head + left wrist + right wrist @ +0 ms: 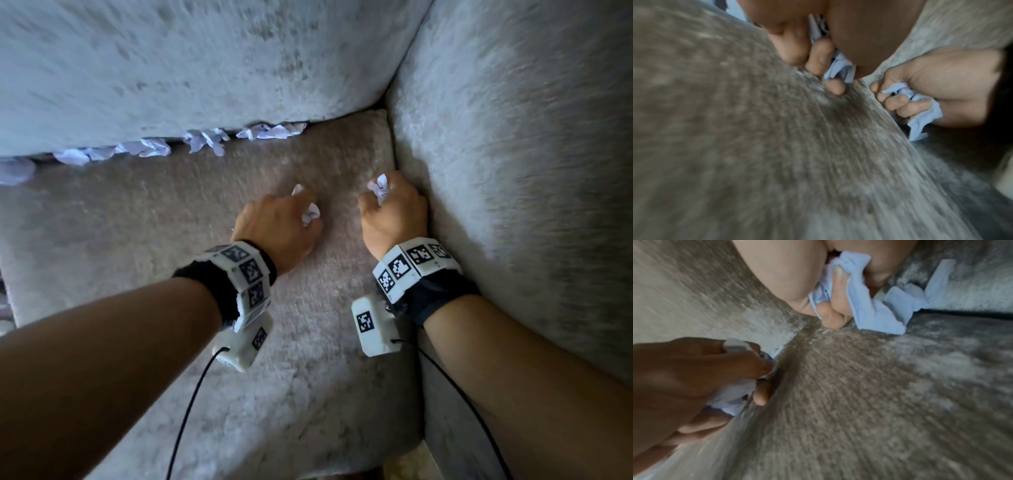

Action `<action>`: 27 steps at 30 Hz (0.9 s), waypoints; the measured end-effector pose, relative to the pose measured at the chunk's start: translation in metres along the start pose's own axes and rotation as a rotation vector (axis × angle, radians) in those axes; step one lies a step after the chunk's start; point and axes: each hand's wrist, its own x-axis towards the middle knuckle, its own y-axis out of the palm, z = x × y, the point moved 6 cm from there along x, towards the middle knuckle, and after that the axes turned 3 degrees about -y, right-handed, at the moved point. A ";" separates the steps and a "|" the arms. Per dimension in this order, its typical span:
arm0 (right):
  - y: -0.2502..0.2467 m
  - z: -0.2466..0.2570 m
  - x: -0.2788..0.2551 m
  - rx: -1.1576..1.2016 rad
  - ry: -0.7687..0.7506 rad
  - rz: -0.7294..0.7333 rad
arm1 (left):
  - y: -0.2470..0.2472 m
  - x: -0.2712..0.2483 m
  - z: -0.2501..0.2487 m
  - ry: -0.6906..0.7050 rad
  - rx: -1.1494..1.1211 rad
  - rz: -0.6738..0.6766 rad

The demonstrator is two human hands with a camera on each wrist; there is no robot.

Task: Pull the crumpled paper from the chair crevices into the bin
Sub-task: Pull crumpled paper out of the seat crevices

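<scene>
Both hands are fists low over the grey chair seat (154,246). My left hand (291,222) grips a wad of crumpled white paper (310,214), which also shows between its curled fingers (819,56) in the left wrist view as paper (840,68). My right hand (390,202) holds another crumpled paper (380,186) beside the armrest crevice; the right wrist view shows this paper (879,313) trailing from the fist. Several more crumpled papers (205,140) are wedged along the crevice under the backrest. No bin is in view.
The padded backrest (171,68) rises behind the seat and the armrest (513,171) walls off the right side. Cables hang from both wrist cameras over the seat's front. A strip of floor (428,459) shows at the bottom.
</scene>
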 end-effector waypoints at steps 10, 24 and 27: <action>0.052 0.055 -0.007 0.018 -0.140 0.176 | -0.031 -0.048 0.084 -0.100 -0.274 -0.176; 0.100 0.098 0.022 -0.372 -0.138 0.181 | -0.041 -0.086 0.135 -0.180 -0.418 -0.233; 0.102 0.101 0.029 -0.424 -0.132 0.189 | -0.041 -0.086 0.136 -0.201 -0.430 -0.204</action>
